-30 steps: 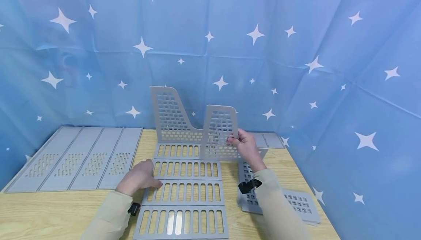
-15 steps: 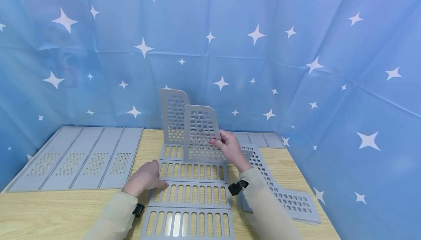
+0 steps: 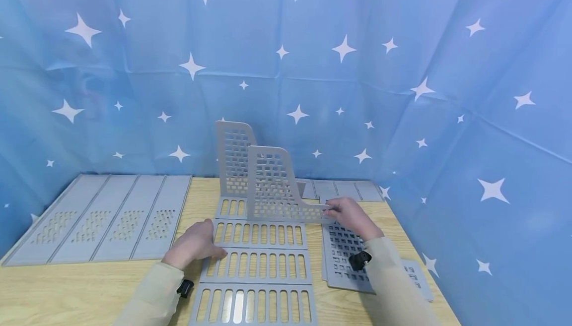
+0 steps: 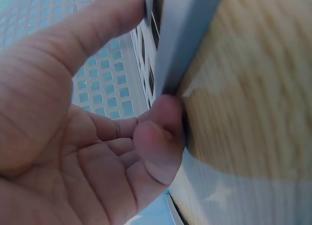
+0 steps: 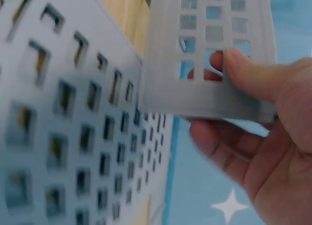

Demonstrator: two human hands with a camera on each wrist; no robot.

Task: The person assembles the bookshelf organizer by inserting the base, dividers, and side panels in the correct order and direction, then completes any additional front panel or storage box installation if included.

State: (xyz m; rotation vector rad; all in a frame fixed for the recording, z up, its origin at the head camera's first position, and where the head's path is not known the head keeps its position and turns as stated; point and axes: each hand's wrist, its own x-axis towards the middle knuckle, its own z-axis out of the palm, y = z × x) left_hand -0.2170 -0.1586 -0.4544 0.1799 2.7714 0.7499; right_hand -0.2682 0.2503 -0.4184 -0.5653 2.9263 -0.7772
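My left hand (image 3: 194, 244) holds the left edge of a grey slotted panel (image 3: 254, 283), which lies in joined rows; in the left wrist view its fingertips curl against the edge, with the thumb opposite. An L-shaped grey perforated side panel (image 3: 251, 182) stands upright across the slotted panel's far part. My right hand (image 3: 350, 217) pinches that side panel's low right end, thumb on the near face, as the right wrist view shows. Behind it rises a similar perforated side panel (image 3: 221, 160), partly hidden. Whether the front panel's lower edge is seated cannot be seen.
Flat grey perforated panels (image 3: 332, 282) lie stacked under my right forearm. Grey panels (image 3: 136, 187) with slanted hole patterns lie at the left, and more flat grey pieces (image 3: 346, 190) at the back right. A blue starred curtain (image 3: 250, 28) hangs behind the wooden table (image 3: 53, 291).
The front perforated side panel has shifted left over the slotted panel. My right hand has slid from its tall part to its low right end. The left hand keeps its hold.
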